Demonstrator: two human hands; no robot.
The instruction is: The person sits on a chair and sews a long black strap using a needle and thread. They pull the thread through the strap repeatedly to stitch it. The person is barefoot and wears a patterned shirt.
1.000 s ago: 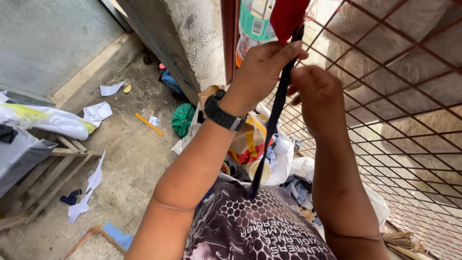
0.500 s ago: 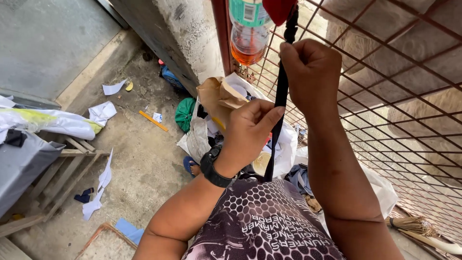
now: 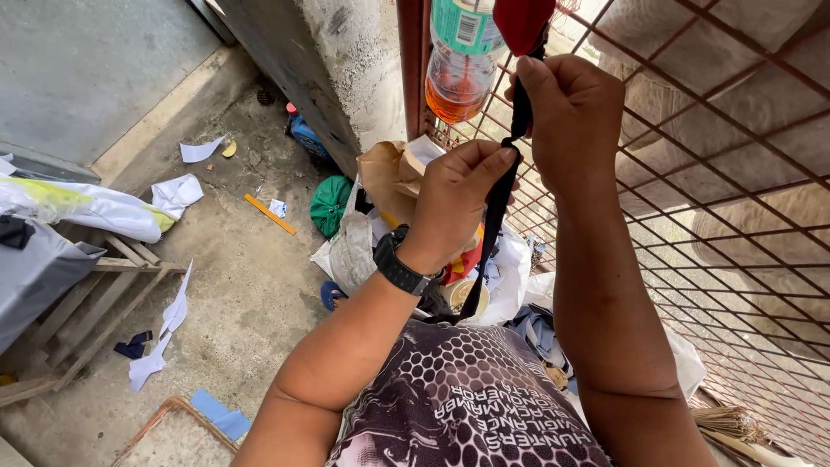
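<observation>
A black strap (image 3: 489, 246) hangs down from a red cloth thing (image 3: 524, 21) at the top of the view, beside a rust-red wire grille (image 3: 726, 225). My left hand (image 3: 454, 201), with a black watch on its wrist, pinches the strap at mid-height. My right hand (image 3: 572, 112) is closed on the same strap higher up, just below the red thing. A plastic bottle (image 3: 458, 60) with orange liquid hangs by the grille's frame, close to the left of both hands.
A concrete pillar (image 3: 341, 69) stands left of the grille. Below the hands lies a heap of bags, paper and cloth (image 3: 380, 207). Paper scraps (image 3: 173, 195) and an orange stick (image 3: 270, 214) litter the concrete floor. Wooden slats (image 3: 95, 303) lie at the left.
My left hand slid down the strap from the top to below the right hand. My right hand rose and closed on the strap near the red thing. The view shifted slightly.
</observation>
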